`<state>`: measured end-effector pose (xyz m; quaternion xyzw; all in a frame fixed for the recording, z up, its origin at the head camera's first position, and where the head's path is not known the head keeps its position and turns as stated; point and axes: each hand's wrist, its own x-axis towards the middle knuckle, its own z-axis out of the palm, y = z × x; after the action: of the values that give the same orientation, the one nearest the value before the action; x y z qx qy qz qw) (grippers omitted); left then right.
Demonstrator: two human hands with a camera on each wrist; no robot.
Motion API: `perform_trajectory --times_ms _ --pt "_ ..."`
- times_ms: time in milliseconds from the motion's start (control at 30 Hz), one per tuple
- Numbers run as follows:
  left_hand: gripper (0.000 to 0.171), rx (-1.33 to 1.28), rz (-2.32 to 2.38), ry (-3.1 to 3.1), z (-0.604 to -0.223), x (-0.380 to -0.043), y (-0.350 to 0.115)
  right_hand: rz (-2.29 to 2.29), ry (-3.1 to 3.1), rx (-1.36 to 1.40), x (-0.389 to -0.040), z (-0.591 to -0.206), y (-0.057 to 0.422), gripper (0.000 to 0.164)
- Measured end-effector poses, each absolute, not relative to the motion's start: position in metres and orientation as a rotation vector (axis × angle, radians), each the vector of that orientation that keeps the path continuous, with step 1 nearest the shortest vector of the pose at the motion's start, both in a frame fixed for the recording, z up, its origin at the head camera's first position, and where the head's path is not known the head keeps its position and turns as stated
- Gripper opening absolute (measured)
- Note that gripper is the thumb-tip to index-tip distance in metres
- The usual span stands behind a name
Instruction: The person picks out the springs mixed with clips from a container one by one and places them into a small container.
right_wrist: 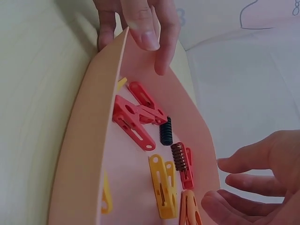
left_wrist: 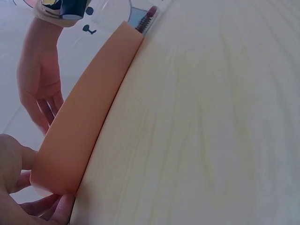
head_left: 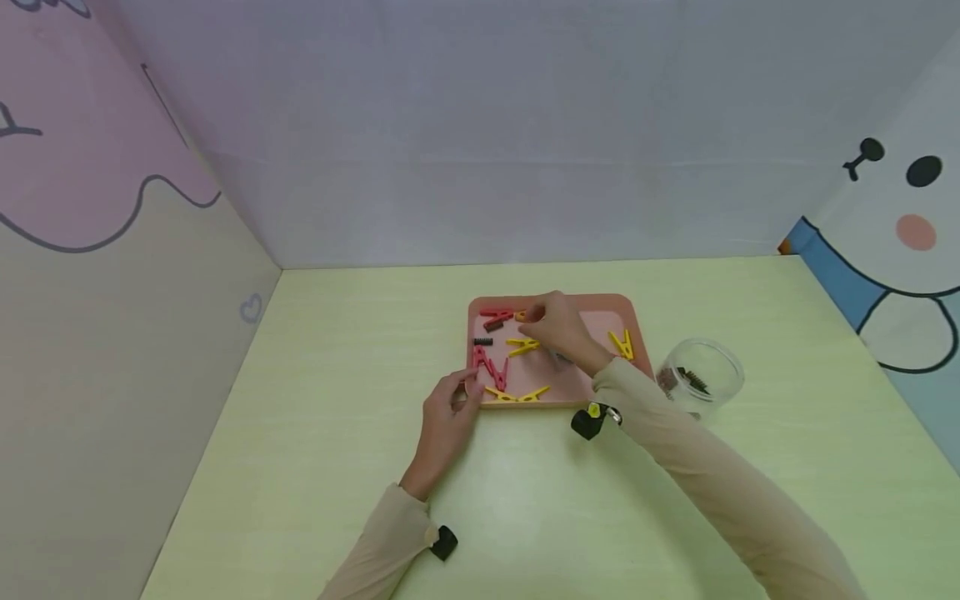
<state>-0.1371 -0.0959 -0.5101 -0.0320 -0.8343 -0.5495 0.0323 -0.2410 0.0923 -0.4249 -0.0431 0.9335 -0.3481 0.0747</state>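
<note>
A pink tray (head_left: 600, 302) holds several red and yellow clothespins and a few loose coil springs. My left hand (head_left: 447, 421) grips the tray's near left corner, some fingers inside the wall and others outside. Over the far part of the tray hovers my right hand (head_left: 562, 329), fingers loosely bent, nothing visible between them. Below its fingertips lies an orange-yellow clothespin (right_wrist: 189, 208). Close by are a yellow clothespin (right_wrist: 162, 187), a red clothespin (right_wrist: 189, 171) with a brown spring (right_wrist: 178, 157) against it, and a black spring (right_wrist: 166, 131). More red clothespins (right_wrist: 136, 115) lie by the left hand.
A clear round tub (head_left: 712, 379) with dark springs (head_left: 692, 380) inside stands just right of the tray. The pale wooden table (head_left: 337, 350) meets a white back wall (head_left: 465, 200). Printed side walls rise at left and right.
</note>
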Motion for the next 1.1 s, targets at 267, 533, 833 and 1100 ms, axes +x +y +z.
perform_trajectory --times_ms 267,533,833,1100 --pt "0.037 -0.102 -1.703 -2.578 -0.508 -0.137 -0.094 -1.057 2.808 -0.160 -0.246 -0.434 0.083 0.012" --pt "0.036 -0.113 -1.699 -2.569 -0.507 -0.135 -0.094 -1.044 2.829 -0.200 -0.252 -0.440 0.076 0.014" --pt "0.036 -0.122 -1.690 -2.556 -0.508 -0.134 -0.094 -1.017 2.839 -0.194 -0.259 -0.443 0.068 0.020" --pt "0.035 -0.124 -1.693 -2.551 -0.508 -0.132 -0.094 -1.013 2.824 -0.199 -0.263 -0.447 0.062 0.021"
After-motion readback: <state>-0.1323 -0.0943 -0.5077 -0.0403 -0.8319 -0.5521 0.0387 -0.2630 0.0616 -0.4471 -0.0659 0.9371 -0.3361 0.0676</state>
